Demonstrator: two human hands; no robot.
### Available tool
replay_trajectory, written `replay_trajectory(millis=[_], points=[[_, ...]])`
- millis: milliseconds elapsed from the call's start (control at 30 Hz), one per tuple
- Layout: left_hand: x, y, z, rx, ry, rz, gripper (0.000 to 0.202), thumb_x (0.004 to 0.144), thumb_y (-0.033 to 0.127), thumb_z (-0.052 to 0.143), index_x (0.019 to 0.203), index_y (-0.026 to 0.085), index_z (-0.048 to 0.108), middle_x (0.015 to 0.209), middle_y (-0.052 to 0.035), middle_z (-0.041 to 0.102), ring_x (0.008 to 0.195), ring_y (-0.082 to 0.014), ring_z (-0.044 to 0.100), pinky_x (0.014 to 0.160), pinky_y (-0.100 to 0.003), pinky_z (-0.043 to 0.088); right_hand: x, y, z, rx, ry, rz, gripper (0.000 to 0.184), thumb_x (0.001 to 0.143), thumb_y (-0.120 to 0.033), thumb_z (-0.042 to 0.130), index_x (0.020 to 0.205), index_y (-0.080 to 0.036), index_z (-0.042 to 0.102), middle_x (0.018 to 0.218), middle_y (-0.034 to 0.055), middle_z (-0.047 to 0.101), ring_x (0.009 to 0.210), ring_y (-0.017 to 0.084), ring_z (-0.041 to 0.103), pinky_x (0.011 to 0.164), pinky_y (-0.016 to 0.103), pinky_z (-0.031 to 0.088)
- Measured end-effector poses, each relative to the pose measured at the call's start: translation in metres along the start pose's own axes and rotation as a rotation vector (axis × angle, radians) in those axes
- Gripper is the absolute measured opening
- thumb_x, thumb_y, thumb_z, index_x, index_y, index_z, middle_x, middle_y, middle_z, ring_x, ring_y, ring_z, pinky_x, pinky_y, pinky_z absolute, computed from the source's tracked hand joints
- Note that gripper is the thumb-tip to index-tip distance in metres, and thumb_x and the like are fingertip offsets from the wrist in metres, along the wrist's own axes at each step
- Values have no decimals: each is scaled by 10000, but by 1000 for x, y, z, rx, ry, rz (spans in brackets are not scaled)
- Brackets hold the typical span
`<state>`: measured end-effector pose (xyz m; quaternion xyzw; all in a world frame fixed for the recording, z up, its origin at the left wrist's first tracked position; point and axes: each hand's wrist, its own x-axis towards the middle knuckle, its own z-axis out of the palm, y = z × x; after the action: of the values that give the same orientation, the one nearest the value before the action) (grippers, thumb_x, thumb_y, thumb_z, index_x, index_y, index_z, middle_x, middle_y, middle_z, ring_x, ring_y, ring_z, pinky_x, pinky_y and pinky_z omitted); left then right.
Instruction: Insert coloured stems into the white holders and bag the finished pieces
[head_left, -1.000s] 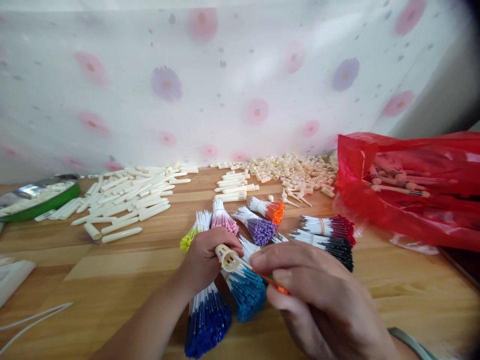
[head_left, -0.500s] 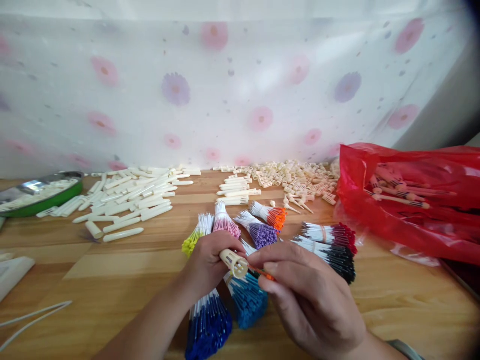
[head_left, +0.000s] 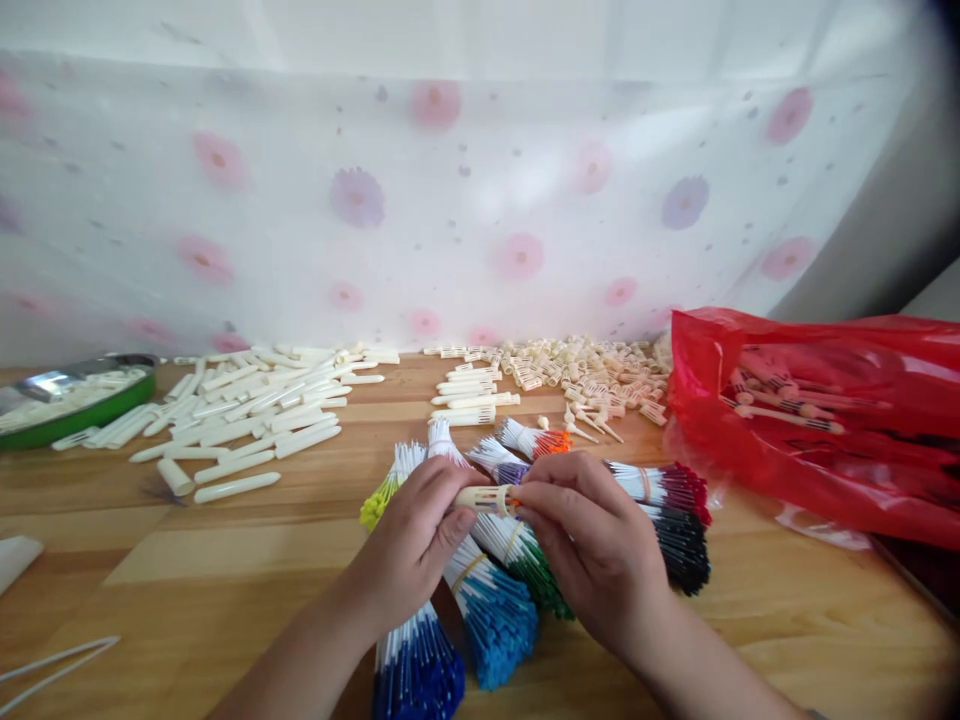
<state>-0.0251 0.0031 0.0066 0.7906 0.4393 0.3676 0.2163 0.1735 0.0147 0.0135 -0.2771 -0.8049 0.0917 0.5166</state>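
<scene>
Head view: left hand (head_left: 420, 535) fingers (head_left: 444, 480) clamped on cream tube (head_left: 484, 497); right hand (head_left: 592, 550) fingers (head_left: 555, 478) pinching orange refill (head_left: 515, 503) at its mouth. Likely mid-insertion; straight, aligned push needed.

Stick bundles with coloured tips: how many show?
9, fanned on the table: yellow, one with tips hidden, purple, orange, red, black, green, light blue, dark blue; others may be hidden.

The dark blue bundle (head_left: 417, 675) is cut off by the lower edge, the green tray (head_left: 90, 408) by the left. The purple bundle (head_left: 511, 470) and an orange tip (head_left: 514, 501) are largely hidden behind the right grip (head_left: 592, 545).
</scene>
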Motion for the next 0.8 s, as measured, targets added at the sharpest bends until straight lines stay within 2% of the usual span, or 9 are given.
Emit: replay_trajectory(millis=[167, 433, 600, 800], points=[[-2, -4, 2, 146, 18, 18, 287, 927, 329, 425, 1130, 203, 583, 1045, -102, 589, 993, -232, 538, 853, -333, 446, 2, 2, -2, 30, -1, 52, 165, 809, -59, 584, 883, -200, 630, 815, 16, 498, 696, 106, 529, 590, 222, 451], [-2, -7, 5, 273, 76, 61, 277, 921, 341, 438, 1085, 203, 614, 981, -80, 601, 911, -215, 568, 782, -302, 452, 5, 4, -2, 68, -49, 144, 98, 801, -105, 598, 789, -195, 636, 811, 28, 537, 763, 142, 557, 662, 240, 478], [-2, -5, 5, 372, 142, 89, 273, 918, 348, 449, 1051, 173, 611, 940, -85, 613, 877, -217, 577, 749, -300, 452, 4, 0, 6, 257, 16, 338, 112, 812, -153, 583, 738, -196, 654, 783, 32, 572, 727, 147, 562, 663, 257, 473], [-2, -2, 6, 524, 215, 136, 260, 923, 334, 449, 1027, 162, 613, 887, -81, 610, 833, -220, 570, 721, -315, 436, -2, 7, 18, 599, 66, 610, 61, 773, -215, 659, 718, -200, 681, 793, 18, 561, 766, 147, 544, 719, 271, 439]])
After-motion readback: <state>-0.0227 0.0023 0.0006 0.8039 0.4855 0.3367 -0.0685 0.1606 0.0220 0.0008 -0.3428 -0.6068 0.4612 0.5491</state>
